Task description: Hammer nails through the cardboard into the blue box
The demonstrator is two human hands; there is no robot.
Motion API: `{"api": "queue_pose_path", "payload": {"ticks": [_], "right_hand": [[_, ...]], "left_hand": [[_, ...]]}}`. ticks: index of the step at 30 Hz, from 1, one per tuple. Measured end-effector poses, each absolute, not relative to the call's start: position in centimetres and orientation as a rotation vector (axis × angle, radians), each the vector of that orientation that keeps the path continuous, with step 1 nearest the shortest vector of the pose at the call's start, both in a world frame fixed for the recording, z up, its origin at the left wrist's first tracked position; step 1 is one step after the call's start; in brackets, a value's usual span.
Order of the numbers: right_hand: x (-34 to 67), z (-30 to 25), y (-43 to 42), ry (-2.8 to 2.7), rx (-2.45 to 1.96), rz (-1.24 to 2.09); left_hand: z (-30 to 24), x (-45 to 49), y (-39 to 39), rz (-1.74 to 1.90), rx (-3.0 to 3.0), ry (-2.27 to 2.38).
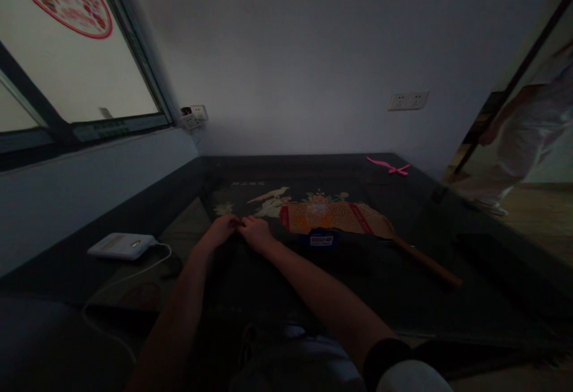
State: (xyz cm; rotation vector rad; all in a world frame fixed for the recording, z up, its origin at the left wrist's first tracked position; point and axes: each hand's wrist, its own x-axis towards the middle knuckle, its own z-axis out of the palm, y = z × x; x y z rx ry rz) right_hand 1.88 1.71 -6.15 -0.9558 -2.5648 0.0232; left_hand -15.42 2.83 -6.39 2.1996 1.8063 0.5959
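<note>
On the dark tabletop (pixel 286 296) my left hand (pixel 221 230) and my right hand (pixel 256 232) lie close together, fingertips nearly meeting. The fingers of both are curled inward and pressed together. Whatever is pinched between them is too small and dark to make out. Right of my right hand lies a woven hand fan (pixel 342 218) with red bands and a long wooden handle (pixel 430 264). A small dark blue packet (pixel 321 238) with a pale label sits at the fan's near edge, beyond my right forearm. Behind my hands, the tabletop carries a printed bird (pixel 271 195) and flowers.
A white power bank (pixel 122 246) with a white cable (pixel 134 275) lies at the left. Toward the back right is a pink ribbon (pixel 388 166). Wall sockets (pixel 409 101) are above the table. Another person (pixel 528 129) stands beyond its right side.
</note>
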Motion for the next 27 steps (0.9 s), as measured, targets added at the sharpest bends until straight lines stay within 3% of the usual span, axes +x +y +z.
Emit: {"api": "queue_pose_path", "payload": {"ticks": [15, 27], "right_hand": [[3.5, -7.4, 3.5, -2.211, -1.385, 0.335], [4.2, -6.0, 2.6, -2.191, -1.371, 0.459]], "left_hand": [[-5.7, -15.4, 2.0, 0.54, 2.048, 1.772], [-5.7, -14.2, 2.3, 0.643, 2.193, 1.802]]}}
